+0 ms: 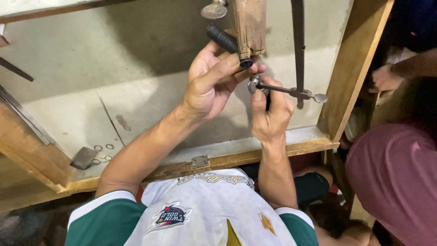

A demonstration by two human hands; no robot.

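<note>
My left hand (210, 82) is closed around the black ribbed handle (223, 38) of a saw frame, held up against a wooden peg (250, 25) that sticks out over the bench. My right hand (271, 114) pinches the frame's lower clamp screw (253, 84), thumb and fingers closed on it. The dark metal frame bar (298, 45) runs upright just right of my hands, with a wing nut (320, 98) at its lower end. The saw blade itself is too thin to make out.
A wooden-framed tray (282, 148) with a pale sheet floor lies below, holding several small metal rings (104, 148) and a grey metal block (83, 158) at the left. A small hinge (200, 161) sits on the front rail. Another person in a maroon shirt (396, 177) sits at the right.
</note>
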